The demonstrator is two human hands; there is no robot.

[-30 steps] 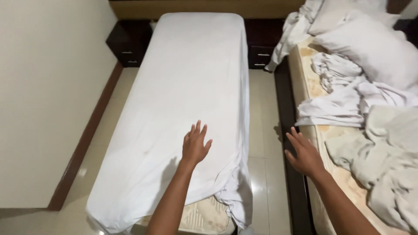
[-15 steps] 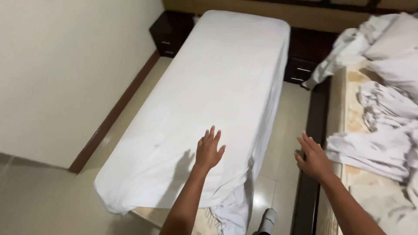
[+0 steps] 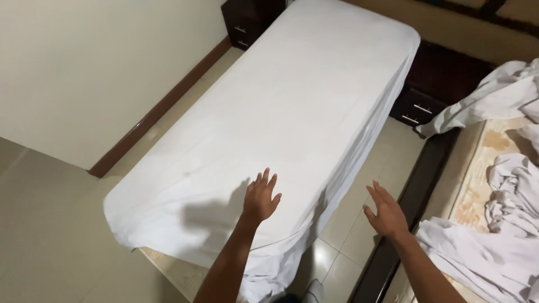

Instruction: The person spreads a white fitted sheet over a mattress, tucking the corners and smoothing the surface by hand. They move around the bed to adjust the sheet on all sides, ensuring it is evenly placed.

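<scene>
a: where's the sheet?
b: spread over the narrow bed, its length running from the near corner away toward the dark nightstand.
a: and the hands?
b: left hand over the sheet, right hand above the floor gap, fingers wide, holding nothing.

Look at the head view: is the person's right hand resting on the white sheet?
No, the right hand hangs over the floor gap, beside the white sheet.

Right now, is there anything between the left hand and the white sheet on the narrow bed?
Nothing visible. The left hand is spread, palm down, over the white sheet near the foot of the bed, with only its shadow beside it. The right hand hangs open over the floor gap between the beds.
</scene>
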